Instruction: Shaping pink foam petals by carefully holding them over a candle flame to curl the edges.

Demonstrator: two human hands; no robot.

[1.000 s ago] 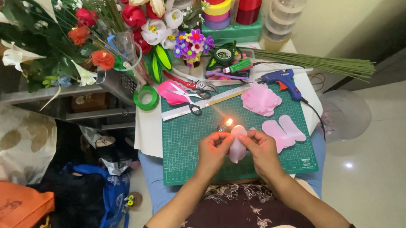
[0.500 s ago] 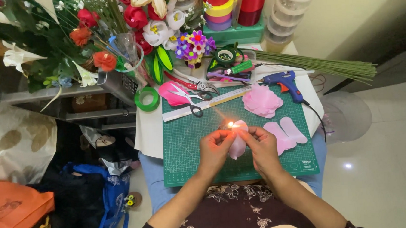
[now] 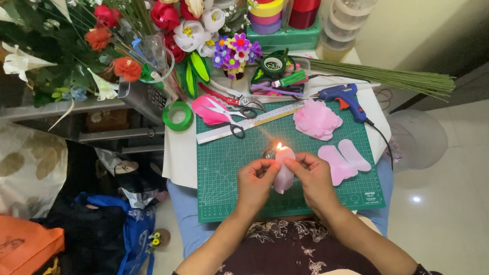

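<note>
So, working down from the biggest stuff: the small white-covered tabletop (image 3: 178, 157) carries a green gridded cutting mat (image 3: 229, 172), and that's where all the action is. Along the back edge sit a bunch of artificial flowers in red, white and purple (image 3: 194, 23), a stack of coloured ribbon spools (image 3: 265, 8) and a long bundle of thin green floral wire stems (image 3: 397, 79). On the mat's far side there's a blue hot glue gun (image 3: 344, 97), a pale metal ruler (image 3: 244, 126) with black-handled scissors (image 3: 233, 117) lying across it, a finished ruffled pink fabric bloom (image 3: 316, 118) and two flat pale pink cut petals (image 3: 345, 159) lying just beside each other.

Both hands meet over the middle of the mat. The left hand (image 3: 256, 179) and right hand (image 3: 313, 176) each have fingers pinched shut on opposite edges of one pale pink fabric petal (image 3: 284, 171), holding it upright just next to a small lit candle flame (image 3: 279, 147). I can't tell whether the petal's top edge actually touches the flame.

My read: this is the edge-singeing step, curling the petal with heat. What it calls for next is turning the petal slowly along the flame, keeping fingertips clear and not lingering, since thin fabric would scorch fast.
</note>
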